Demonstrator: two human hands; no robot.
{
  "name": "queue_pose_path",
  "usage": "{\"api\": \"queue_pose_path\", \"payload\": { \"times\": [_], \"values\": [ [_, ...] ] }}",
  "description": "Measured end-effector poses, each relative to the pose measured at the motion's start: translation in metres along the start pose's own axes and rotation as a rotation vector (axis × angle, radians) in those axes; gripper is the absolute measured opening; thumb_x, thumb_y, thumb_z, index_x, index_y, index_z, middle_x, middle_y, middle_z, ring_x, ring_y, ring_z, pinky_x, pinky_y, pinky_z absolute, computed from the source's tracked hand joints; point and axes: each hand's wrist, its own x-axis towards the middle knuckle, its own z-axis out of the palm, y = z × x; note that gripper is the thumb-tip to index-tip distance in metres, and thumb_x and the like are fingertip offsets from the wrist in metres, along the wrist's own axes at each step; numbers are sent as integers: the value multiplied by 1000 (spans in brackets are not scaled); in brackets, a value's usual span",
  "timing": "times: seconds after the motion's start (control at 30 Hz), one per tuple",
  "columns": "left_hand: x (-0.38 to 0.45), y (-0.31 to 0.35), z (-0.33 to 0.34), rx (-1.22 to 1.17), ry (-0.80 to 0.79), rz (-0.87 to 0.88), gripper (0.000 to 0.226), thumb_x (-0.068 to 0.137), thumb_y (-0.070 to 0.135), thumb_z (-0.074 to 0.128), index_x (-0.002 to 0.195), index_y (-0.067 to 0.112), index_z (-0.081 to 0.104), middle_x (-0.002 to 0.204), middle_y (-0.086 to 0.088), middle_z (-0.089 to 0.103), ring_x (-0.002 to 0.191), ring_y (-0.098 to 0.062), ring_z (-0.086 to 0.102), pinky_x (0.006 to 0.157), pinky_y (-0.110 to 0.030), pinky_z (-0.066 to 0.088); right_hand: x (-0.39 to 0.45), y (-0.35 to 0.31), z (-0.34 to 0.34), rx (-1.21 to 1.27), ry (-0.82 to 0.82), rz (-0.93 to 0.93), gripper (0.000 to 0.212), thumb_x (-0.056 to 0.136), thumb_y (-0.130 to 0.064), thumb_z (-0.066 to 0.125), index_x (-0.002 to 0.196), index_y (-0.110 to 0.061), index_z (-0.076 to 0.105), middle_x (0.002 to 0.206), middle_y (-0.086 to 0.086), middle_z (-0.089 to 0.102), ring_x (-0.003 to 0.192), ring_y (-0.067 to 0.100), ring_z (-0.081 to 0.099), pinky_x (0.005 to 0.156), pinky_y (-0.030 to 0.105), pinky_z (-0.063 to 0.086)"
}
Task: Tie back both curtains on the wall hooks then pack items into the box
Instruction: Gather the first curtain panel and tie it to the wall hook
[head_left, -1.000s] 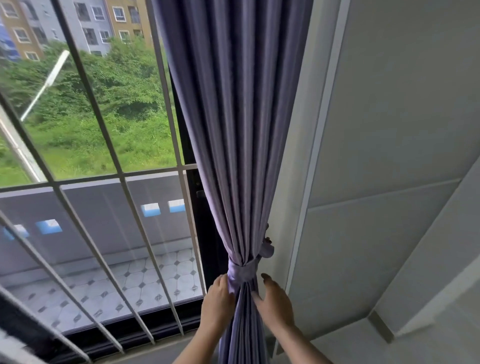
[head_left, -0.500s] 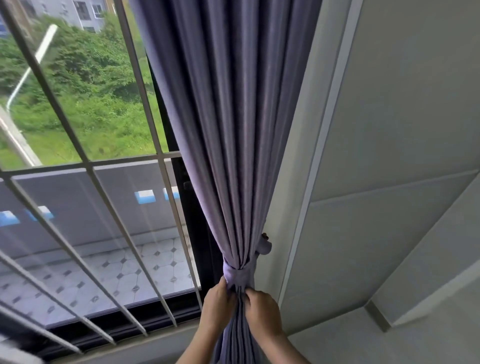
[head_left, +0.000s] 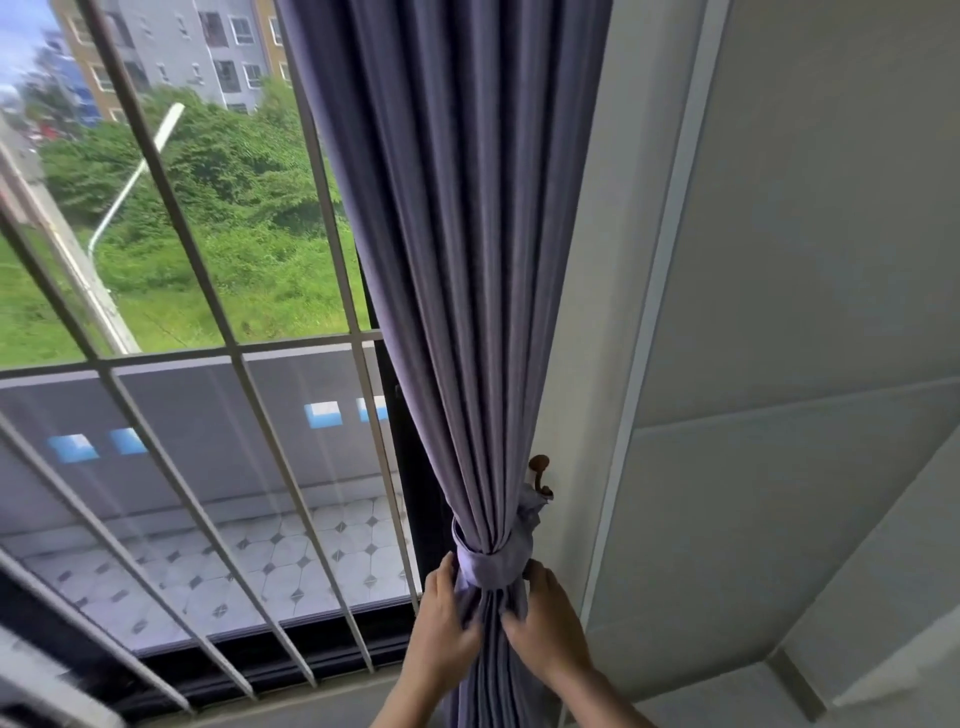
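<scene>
- A barred window (head_left: 208, 364) sits left of a white wall (head_left: 779, 260).
- The purple curtain (head_left: 457, 260) hangs gathered, its tieback (head_left: 493, 564) looped on the wall hook (head_left: 539, 470).
- The left hand (head_left: 447, 631) and right hand (head_left: 545, 623) both grip curtain folds just below the tieback.

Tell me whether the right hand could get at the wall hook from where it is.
Probably yes. The right hand grips the curtain just below the tie-back, and the hook sits right above it on the wall, uncovered on that side. Nothing stands between them; the hand would have to let go first.
</scene>
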Motion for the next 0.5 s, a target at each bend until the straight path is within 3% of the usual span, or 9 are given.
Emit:
{"api": "queue_pose_path", "payload": {
  "times": [0.1,0.2,0.33,0.43,0.5],
  "values": [
    [-7,8,6,-71,51,-37,80,82,17,52,151,14,11,153,-1,19,138,-13,30,111,-27,33,7,-9,-7,145,42,172,15,87,-24,50,102,-24,53,100,-4,57,90,18,59,75,35,52],
    [-5,14,6,-119,78,-9,83,75,29,58,149,21,21,145,4,32,126,2,33,100,-16,33,9,-15,-11,186,-13,180,4,88,-25,49,88,-24,53,88,-6,60,76,14,60,64,29,48],
    [1,15,5,-183,108,24,87,75,31,67,149,29,20,138,20,32,121,11,35,89,-2,32,4,-15,-3,173,-86,155,15,91,-25,45,77,-25,52,78,-6,60,69,11,57,54,22,39],
    [4,11,5,-143,124,81,83,80,28,66,148,33,19,136,27,27,125,11,30,97,-8,31,3,-13,-3,175,-118,130,17,90,-23,44,75,-26,49,74,-6,58,64,8,54,53,19,36],
    [7,4,6,-73,105,77,68,83,25,62,143,31,30,131,25,37,123,8,37,93,-6,33,1,-14,-2,165,-157,87,16,88,-23,47,73,-30,45,70,-7,55,60,6,50,50,17,34]
  ]
}}
